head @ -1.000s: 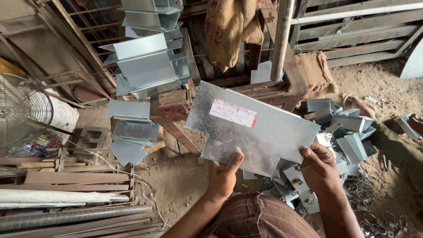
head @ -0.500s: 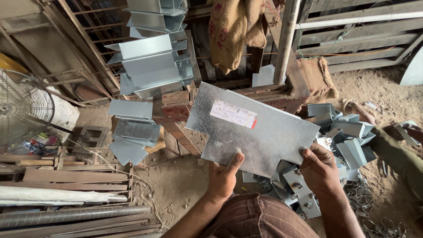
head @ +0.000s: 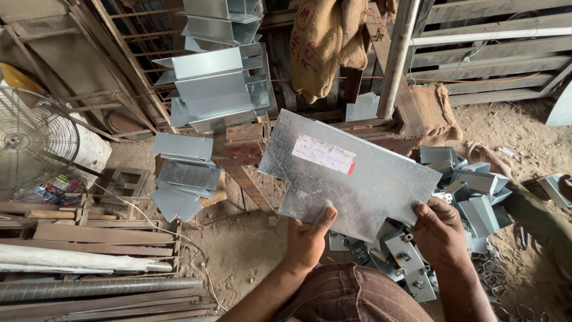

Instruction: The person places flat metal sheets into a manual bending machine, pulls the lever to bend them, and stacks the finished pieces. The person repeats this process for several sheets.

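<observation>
Gripping a flat galvanised metal sheet [head: 351, 173] by its near edge, both hands clamp it: the left hand [head: 308, 238] with thumb on top and fingers beneath, the right hand [head: 440, 231] pinching its near right corner. A white label [head: 325, 154] sits on the sheet. Below the sheet lie small metal brackets [head: 405, 256]; left of it stand folded metal boxes [head: 217, 83] and a fan [head: 33, 140].

One head-worn camera looks steeply down, close over the sandy ground [head: 250, 250].
</observation>
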